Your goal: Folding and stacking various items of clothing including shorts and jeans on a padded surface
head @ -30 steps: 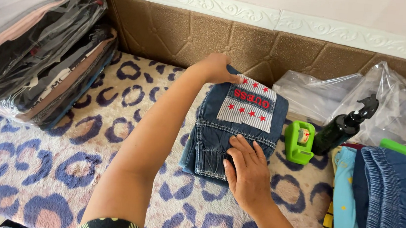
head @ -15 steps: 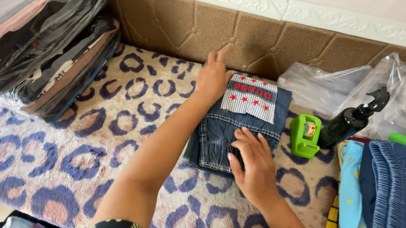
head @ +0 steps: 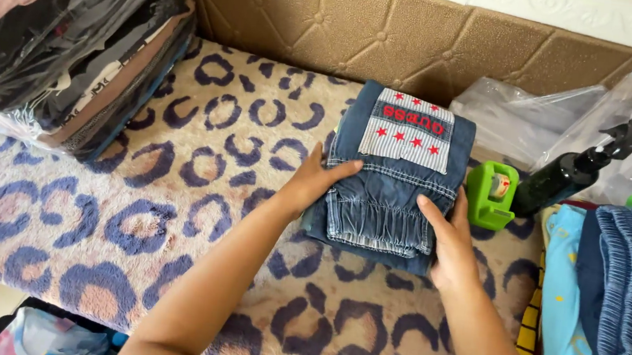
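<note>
Folded jeans (head: 392,185) with a striped, starred patch lie on the leopard-print blanket (head: 134,222), clasped between both hands: left hand (head: 314,179) and right hand (head: 450,241) each grip a side edge. Soft and thick, they look easiest held by those edges. Just beyond the right hand sits a green tape dispenser (head: 490,193).

Padded surface covered by a fleece blanket (head: 174,210) with blue-and-tan leopard spots. Lying on it: folded denim garment (head: 389,184) at centre; stack of bagged clothes (head: 66,45) at far left; green tape dispenser (head: 490,193) and dark spray bottle (head: 571,175) right of centre; pile of folded clothing (head: 613,299) at right edge
</note>
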